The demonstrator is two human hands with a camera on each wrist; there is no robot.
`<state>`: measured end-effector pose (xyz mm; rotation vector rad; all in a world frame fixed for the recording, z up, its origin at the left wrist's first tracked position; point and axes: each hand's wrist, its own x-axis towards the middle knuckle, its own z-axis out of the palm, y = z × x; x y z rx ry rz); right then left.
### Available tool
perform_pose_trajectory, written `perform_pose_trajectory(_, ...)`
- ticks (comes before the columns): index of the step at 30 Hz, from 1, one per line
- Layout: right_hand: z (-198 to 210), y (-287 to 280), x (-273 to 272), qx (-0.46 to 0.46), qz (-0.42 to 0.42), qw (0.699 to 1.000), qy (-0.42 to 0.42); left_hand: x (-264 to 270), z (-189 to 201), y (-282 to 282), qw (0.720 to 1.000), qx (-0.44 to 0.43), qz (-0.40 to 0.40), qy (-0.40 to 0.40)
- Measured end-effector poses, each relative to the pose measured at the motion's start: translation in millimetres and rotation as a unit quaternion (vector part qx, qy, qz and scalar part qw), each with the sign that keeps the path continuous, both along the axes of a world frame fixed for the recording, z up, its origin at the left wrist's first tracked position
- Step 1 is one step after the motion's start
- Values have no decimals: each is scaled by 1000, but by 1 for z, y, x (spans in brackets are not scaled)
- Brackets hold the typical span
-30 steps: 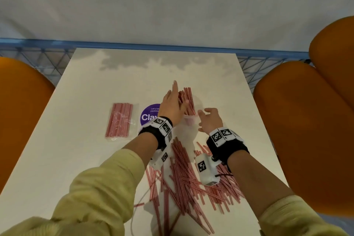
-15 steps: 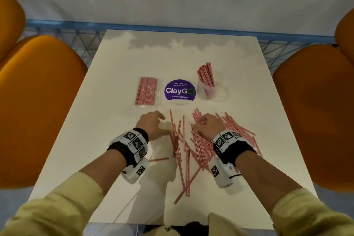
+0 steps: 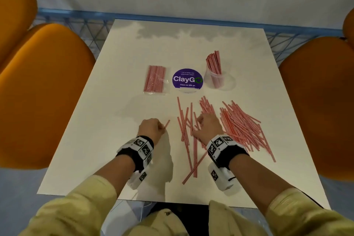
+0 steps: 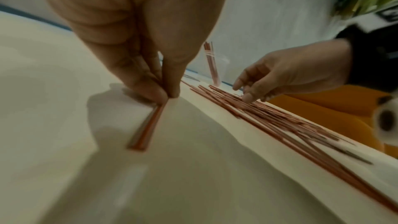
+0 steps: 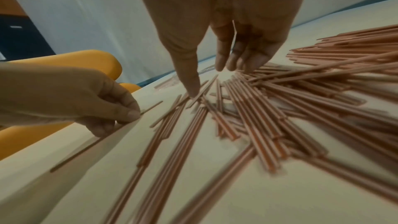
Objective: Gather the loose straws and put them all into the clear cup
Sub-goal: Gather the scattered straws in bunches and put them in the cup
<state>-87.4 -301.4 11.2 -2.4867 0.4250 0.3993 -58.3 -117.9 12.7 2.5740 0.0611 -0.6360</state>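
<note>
Half a second ago our left hand (image 3: 151,128) lay beside the scatter with nothing in it; now its grip pinches a single straw (image 3: 167,124) between thumb and fingertips (image 4: 155,91), one end raised toward the clear cup (image 3: 217,79). A second ago both hands were up at that cup, so we judge one batch is delivered and a new round of gathering has begun. Our right hand (image 3: 207,127) is released, fingers spread and pressing down on the loose straws (image 3: 239,126) that fan out on the worktop (image 3: 122,90) on the near side of the cup. Most of them remain to collect.

The straws are thin, stiff, straight tubes with red-and-white stripes, light enough to roll and slide on the smooth, pale, slightly glossy worktop. The cup is transparent plastic, upright, holding a leaning bundle. Left of it lie a round purple sticker (image 3: 187,79) and a sealed clear packet of straws (image 3: 155,80).
</note>
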Motion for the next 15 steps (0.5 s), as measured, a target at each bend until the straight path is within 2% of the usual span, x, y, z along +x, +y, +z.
perform_pose_trajectory(4,2,-13,3,-79,-52,995,17,11,-1,-25,993,-65,96,-17)
perform_pose_trajectory(7,-1,-15,3,-105,-39,993,33,7,1,-52,993,-82,82,-11)
perform_pose_trajectory(15,-8,-8,14,-47,-32,998,3,7,-4,-92,995,-79,59,26)
